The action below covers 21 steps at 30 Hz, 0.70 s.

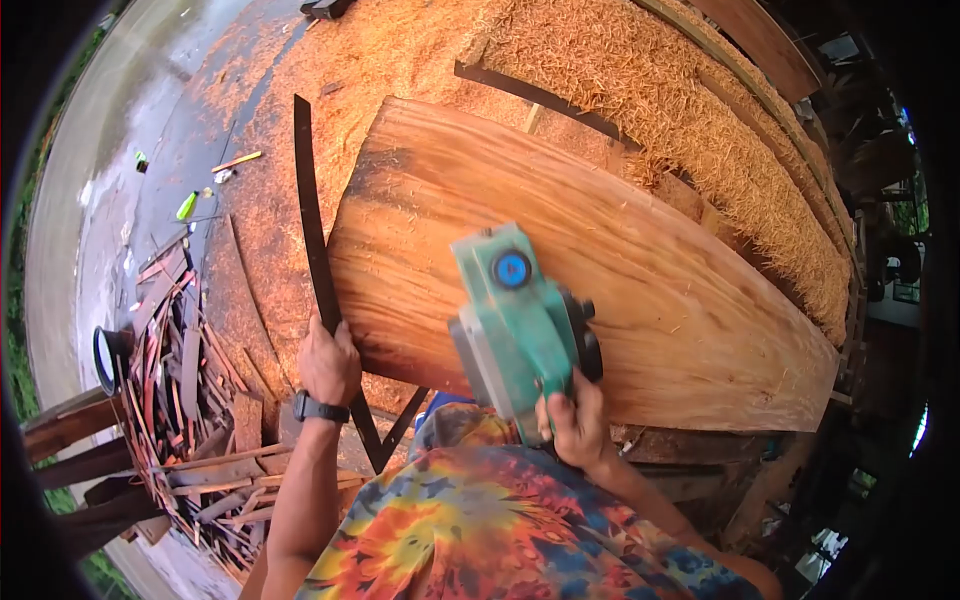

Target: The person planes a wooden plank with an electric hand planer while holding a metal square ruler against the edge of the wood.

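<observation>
A broad wooden slab [640, 270] with streaked grain lies across the middle of the view. My right hand [577, 422] is closed around the rear handle of a green electric planer [515, 320], which is over the slab and slightly blurred. I cannot tell whether its sole touches the wood. My left hand [329, 362], a watch on its wrist, grips a dark framing square [309, 200] beside the slab's left end. One long arm of the square points up and away; its corner is below the hand, near my shirt.
Wood shavings [690, 120] cover the boards behind the slab and the floor at upper left. Scrap wood strips [195, 400] are heaped at left, near a round black-rimmed object [108, 358]. A bright green item [187, 206] and a yellow stick [237, 161] lie on the floor.
</observation>
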Each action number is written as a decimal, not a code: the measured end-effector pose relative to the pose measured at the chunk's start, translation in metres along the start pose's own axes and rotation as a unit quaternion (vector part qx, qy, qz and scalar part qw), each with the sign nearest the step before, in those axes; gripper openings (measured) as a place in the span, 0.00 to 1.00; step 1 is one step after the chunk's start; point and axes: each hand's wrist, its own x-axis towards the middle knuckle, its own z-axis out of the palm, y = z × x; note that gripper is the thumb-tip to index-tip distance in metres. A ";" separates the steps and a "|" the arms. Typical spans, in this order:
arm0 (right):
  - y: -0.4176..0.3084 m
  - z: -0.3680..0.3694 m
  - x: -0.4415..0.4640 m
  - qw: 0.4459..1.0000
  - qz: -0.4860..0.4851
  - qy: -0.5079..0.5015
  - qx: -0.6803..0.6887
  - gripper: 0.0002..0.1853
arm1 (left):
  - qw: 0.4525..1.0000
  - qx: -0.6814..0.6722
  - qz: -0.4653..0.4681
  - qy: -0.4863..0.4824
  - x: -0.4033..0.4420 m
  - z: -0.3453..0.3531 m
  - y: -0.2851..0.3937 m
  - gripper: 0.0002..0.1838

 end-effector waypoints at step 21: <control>-0.084 0.057 0.249 0.993 -0.067 0.097 0.022 0.33 | 1.000 0.012 0.021 -0.016 0.009 -0.001 -0.002 0.16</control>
